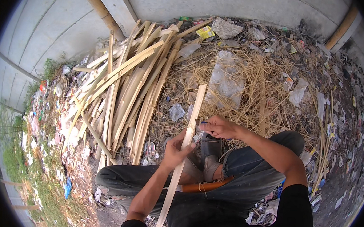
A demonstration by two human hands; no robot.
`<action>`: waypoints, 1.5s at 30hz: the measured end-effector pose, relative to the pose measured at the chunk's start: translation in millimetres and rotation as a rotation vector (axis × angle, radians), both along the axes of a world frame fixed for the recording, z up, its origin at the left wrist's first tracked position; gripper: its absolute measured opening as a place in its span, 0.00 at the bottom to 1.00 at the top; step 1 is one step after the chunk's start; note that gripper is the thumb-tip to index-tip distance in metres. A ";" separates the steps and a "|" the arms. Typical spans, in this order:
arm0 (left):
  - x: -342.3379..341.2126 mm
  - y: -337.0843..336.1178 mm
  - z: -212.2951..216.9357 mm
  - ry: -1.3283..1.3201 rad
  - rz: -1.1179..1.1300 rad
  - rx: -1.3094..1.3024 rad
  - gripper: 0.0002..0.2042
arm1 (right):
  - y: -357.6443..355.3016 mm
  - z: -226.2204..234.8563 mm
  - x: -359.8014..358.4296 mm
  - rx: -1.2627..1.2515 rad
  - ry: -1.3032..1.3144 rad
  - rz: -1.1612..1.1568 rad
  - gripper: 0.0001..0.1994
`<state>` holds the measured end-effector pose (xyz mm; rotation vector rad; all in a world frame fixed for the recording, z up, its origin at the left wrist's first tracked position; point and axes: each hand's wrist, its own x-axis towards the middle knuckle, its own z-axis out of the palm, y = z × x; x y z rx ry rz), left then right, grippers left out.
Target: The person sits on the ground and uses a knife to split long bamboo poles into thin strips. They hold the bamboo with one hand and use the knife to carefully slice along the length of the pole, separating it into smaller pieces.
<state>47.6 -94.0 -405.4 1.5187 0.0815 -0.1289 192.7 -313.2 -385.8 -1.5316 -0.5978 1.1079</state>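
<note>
A long, pale split bamboo strip (pixel 194 110) slants from my lap up past my shins. My left hand (pixel 177 151) is closed around its middle, with the thumb along the near face. My right hand (pixel 217 127) is closed on a small knife (pixel 198 122) with a bluish handle. Its short dark blade lies at the right edge of the strip, just above my left hand. Most of the handle is hidden by my fingers. Across my lap rests an orange-brown, rod-like piece (pixel 206 185), partly covered by the strip.
A heap of split bamboo strips (pixel 137 89) lies at my left. Thin shavings (pixel 259 89) and a clear plastic sheet (pixel 225 80) cover the ground ahead. Thin strips (pixel 324 140) lie at the right. Litter surrounds me; a concrete wall (pixel 240 6) stands behind.
</note>
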 end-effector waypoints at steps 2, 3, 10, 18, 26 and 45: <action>1.9 -3.3 2.3 -0.033 0.057 0.042 0.25 | -1.7 14.8 4.6 -0.094 -0.348 -0.215 0.25; 1.3 -1.1 1.8 0.029 0.037 0.041 0.23 | -5.7 15.9 9.1 -0.104 -0.485 -0.285 0.25; 0.7 -5.5 18.8 0.207 -0.038 -0.126 0.17 | -7.0 27.0 2.8 -0.173 -0.906 -0.347 0.22; 1.7 -9.6 23.7 0.219 -0.197 -0.108 0.19 | 6.8 17.8 -32.6 -0.205 -0.921 -0.114 0.22; -0.3 -6.8 16.6 0.264 -0.208 -0.076 0.20 | 13.4 6.5 -27.8 -0.399 -0.922 -0.065 0.26; -6.5 -5.1 31.9 0.382 -0.245 -0.230 0.19 | -8.9 40.2 -14.9 -0.268 -0.965 -0.226 0.26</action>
